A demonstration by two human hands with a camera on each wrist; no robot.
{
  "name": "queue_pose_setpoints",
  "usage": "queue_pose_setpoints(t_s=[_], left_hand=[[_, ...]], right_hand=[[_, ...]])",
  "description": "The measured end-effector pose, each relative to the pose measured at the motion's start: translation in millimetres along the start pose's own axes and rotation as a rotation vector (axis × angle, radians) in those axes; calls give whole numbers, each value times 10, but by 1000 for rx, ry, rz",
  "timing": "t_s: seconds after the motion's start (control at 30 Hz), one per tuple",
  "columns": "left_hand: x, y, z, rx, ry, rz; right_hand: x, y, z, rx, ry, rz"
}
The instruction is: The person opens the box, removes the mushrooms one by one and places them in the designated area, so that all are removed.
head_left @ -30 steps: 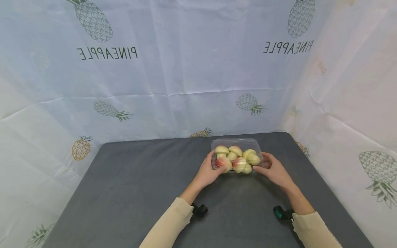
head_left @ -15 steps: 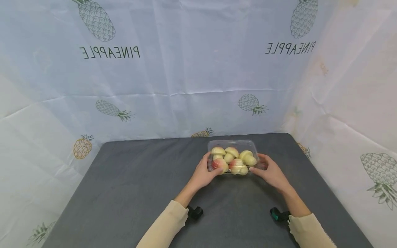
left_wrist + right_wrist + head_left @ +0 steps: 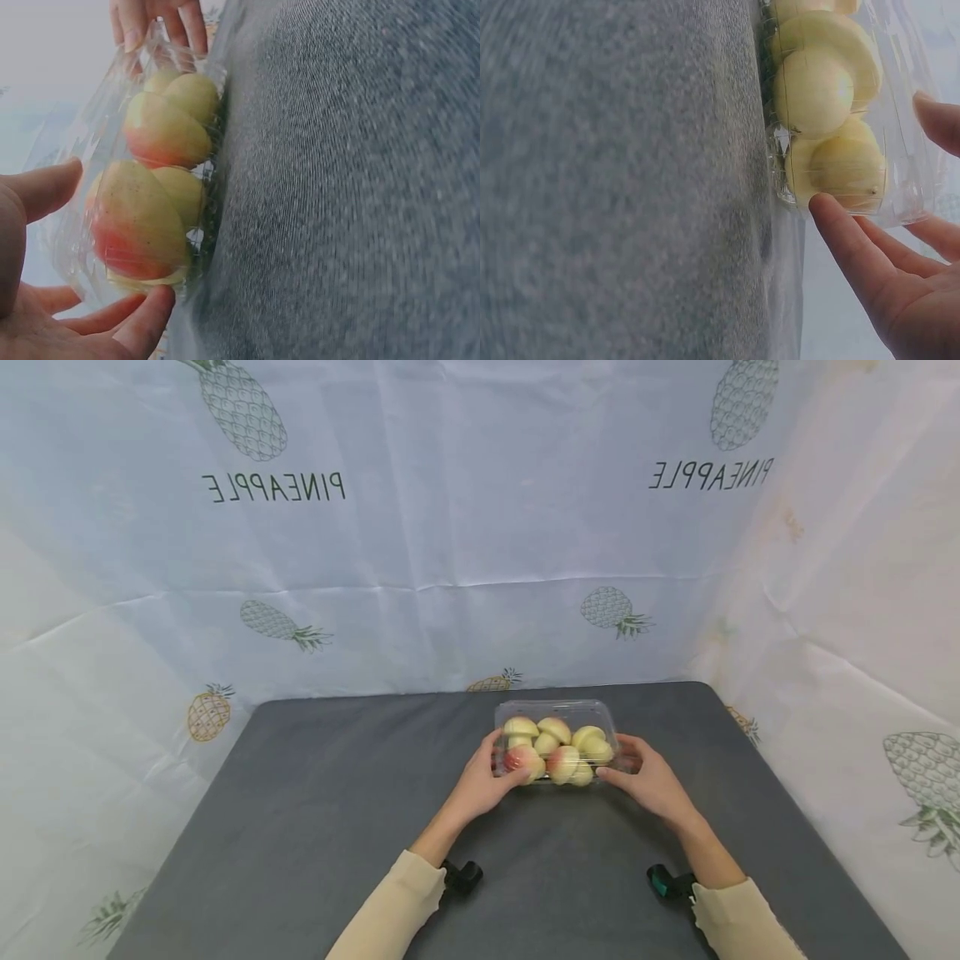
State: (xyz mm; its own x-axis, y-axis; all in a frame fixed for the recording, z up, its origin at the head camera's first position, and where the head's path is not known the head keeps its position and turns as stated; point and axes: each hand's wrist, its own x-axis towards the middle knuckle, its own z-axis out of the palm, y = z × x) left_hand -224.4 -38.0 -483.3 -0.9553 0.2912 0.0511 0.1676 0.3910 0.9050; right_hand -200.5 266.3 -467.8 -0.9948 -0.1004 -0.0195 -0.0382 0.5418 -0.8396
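A clear plastic box [image 3: 555,709] stands on the dark table near its back edge. Inside lie several pale yellow, red-blushed pieces [image 3: 562,764], mushroom-shaped in the head view. My left hand [image 3: 480,785] grips the box's left end, thumb at the front and fingers round the side. The right hand [image 3: 651,783] holds the opposite end in the same way. In the left wrist view, two red-tinged pieces [image 3: 139,221] show through the wall. Fingertips of the right hand [image 3: 919,296] lie at the box's lower corner in the right wrist view.
A dark grey cloth covers the table [image 3: 360,827]. Behind it and at both sides hangs a white curtain [image 3: 450,527] printed with pineapples. Black wrist devices [image 3: 463,877] sit at the cuffs of both cream sleeves.
Both hands have moved the box a short way left and slightly toward me. They keep the same hold at its two ends.
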Motion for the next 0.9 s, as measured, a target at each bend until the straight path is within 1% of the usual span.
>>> queue_pose_setpoints(t_s=[0.1,0.23,0.43,0.67,0.9], left_hand=[[-3,-17,-15,-11,-5,7],[-20,-32,-45,-3,-12,11],[-80,-22,-117,-6,-12,-7],[-137,-81,-193,-5,-13,-23],[-170,-114,-275,6,6,-33]], right_hand=[[-19,-26,13,-2,3,-3],[-21,-47,37,-1,10,-1],[11,-55,93,-4,10,-13],[22,-80,169,-5,1,-23],[47,-120,236,0,-10,-25]])
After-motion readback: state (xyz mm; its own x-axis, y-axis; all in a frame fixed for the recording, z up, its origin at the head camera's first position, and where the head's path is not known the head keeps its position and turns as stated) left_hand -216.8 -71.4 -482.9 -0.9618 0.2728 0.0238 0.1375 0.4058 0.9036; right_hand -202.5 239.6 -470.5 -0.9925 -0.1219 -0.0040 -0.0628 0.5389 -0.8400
